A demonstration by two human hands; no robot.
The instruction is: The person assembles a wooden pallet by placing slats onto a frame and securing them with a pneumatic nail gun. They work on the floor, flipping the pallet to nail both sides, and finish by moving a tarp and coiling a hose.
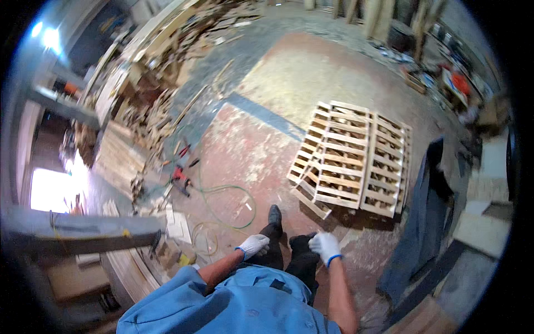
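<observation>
My left hand is in a white work glove with a blue cuff, held in front of my left thigh with its fingers curled in. The right hand, gloved the same way, hangs by my right leg, fingers also curled and slightly blurred. Nothing shows in either hand, and neither touches any object around me. Nearest to the right hand are slatted wooden pallets on the floor ahead, with a loose-looking slatted piece tilted at their near left corner. A red air tool lies on the floor ahead to the left.
A green hose loops across the floor left of my feet. Red-handled pliers lie beyond the tool. Scrap wood piles up along the left. A dark blue sheet lies on the right; a grey beam juts in at left.
</observation>
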